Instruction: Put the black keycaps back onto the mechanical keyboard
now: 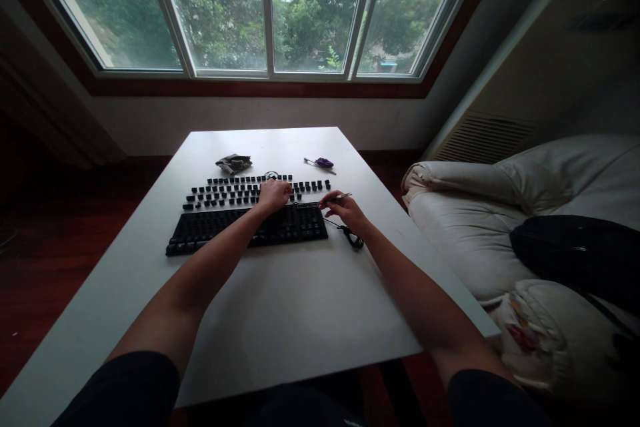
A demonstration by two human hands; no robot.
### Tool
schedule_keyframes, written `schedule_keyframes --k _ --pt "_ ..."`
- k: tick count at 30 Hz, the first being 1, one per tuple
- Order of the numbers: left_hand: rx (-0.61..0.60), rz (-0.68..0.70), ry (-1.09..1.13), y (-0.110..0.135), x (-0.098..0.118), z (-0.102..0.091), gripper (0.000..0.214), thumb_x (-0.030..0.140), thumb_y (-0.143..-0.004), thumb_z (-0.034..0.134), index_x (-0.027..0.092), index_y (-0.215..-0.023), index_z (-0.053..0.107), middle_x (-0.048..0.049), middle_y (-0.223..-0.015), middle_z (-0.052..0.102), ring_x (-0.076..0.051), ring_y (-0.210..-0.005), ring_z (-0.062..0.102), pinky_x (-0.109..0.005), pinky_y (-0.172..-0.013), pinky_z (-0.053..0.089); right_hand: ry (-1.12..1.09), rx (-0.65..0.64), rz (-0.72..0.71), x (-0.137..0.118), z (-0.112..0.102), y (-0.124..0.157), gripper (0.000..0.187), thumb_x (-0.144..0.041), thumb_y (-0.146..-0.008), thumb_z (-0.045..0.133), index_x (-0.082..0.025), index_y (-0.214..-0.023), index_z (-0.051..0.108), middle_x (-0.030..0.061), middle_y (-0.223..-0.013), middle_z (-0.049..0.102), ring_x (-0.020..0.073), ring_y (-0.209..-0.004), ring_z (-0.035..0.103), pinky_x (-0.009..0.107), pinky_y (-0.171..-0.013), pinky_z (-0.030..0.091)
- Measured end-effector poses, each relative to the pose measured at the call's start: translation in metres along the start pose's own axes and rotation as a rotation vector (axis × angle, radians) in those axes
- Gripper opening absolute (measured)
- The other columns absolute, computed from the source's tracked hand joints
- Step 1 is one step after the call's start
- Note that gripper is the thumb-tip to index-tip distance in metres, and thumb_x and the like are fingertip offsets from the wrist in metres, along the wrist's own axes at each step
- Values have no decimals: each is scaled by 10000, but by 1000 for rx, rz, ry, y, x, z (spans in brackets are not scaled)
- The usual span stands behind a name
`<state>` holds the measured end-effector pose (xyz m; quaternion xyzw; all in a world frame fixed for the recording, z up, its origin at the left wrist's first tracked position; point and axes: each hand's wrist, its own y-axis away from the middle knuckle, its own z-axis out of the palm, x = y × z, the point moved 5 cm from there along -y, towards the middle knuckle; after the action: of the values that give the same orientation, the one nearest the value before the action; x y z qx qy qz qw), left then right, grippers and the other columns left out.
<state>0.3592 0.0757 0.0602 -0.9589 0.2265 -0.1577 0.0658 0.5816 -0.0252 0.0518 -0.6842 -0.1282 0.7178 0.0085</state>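
Note:
A black keyboard (210, 230) lies on the white table, partly hidden under my left forearm. Behind it, loose black keycaps (215, 190) stand in several rows. My left hand (274, 195) is over the right part of these rows, its fingers curled down together; what they pinch, if anything, is hidden. Just off the keyboard's right end, my right hand (344, 210) is closed on a thin metal tool (341, 197) that looks like tweezers. A coiled black cable (354, 239) lies beneath the right wrist.
A crumpled grey cloth (233, 163) lies behind the keycaps. Farther right are a purple object (325, 163) and a thin stick (311, 161). The white table (300, 300) ends near a light sofa (450, 213) on the right, where a black bag (575, 247) rests.

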Motion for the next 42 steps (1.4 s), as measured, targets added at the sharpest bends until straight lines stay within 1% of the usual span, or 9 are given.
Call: schedule_keyframes --k 5,11,15,21,26,33,37,40,42 --pt "15 85 65 15 21 0 231 276 -885 577 269 -1007 773 -62 -1052 740 -290 -1058 572 -424 -929 407 71 50 -8 4 -5 -2 332 -472 -814 758 -190 -979 695 67 -917 735 190 -775 694 303 -619 548" --pt "-12 251 122 36 45 1 211 287 -893 589 282 -1008 765 -52 -1029 727 -270 -1023 578 -407 -902 425 135 2 -1 14 -2 -5 332 -503 -862 702 -195 -986 706 53 -863 735 172 -707 684 286 -575 515" --pt "-27 292 143 49 53 -1 212 281 -900 586 273 -1028 756 -61 -1039 711 -265 -1039 569 -404 -927 433 178 10 -13 18 0 -5 315 -490 -870 695 -203 -999 692 35 -831 734 167 -679 682 282 -564 504" --pt "-107 321 163 60 57 3 227 273 -913 577 270 -1058 751 -64 -1083 695 -255 -1037 577 -392 -958 442 207 16 9 20 1 -5 315 -487 -881 682 -201 -1012 676 37 -832 747 168 -659 690 279 -550 500" --pt "-88 319 180 62 56 9 216 256 -900 595 267 -1052 748 -68 -1096 677 -259 -1053 587 -396 -948 454 188 -22 38 21 2 -6 340 -504 -863 698 -193 -999 685 41 -831 749 165 -665 694 266 -552 509" --pt "6 346 209 64 54 16 194 232 -870 635 260 -1028 745 -63 -1059 662 -255 -1016 593 -399 -909 466 201 -52 105 22 12 -6 333 -496 -855 691 -188 -984 690 32 -802 740 156 -638 680 245 -535 504" --pt "26 345 222 65 53 18 196 225 -872 636 264 -1030 745 -63 -1054 659 -256 -1013 588 -402 -901 466 298 -109 39 16 20 -1 297 -465 -866 674 -206 -1006 714 22 -832 740 165 -681 689 268 -612 547" --pt "40 340 227 66 52 18 205 223 -877 629 263 -1042 744 -64 -1057 656 -255 -1009 586 -408 -907 464 416 -109 -47 8 21 4 296 -459 -880 657 -209 -1022 728 21 -828 741 178 -703 697 299 -683 572" --pt "45 341 227 67 53 18 208 228 -881 628 263 -1049 745 -65 -1059 653 -253 -1006 584 -412 -913 461 473 -102 -75 4 22 6 302 -464 -888 649 -202 -1013 731 26 -806 738 189 -704 699 309 -689 573"
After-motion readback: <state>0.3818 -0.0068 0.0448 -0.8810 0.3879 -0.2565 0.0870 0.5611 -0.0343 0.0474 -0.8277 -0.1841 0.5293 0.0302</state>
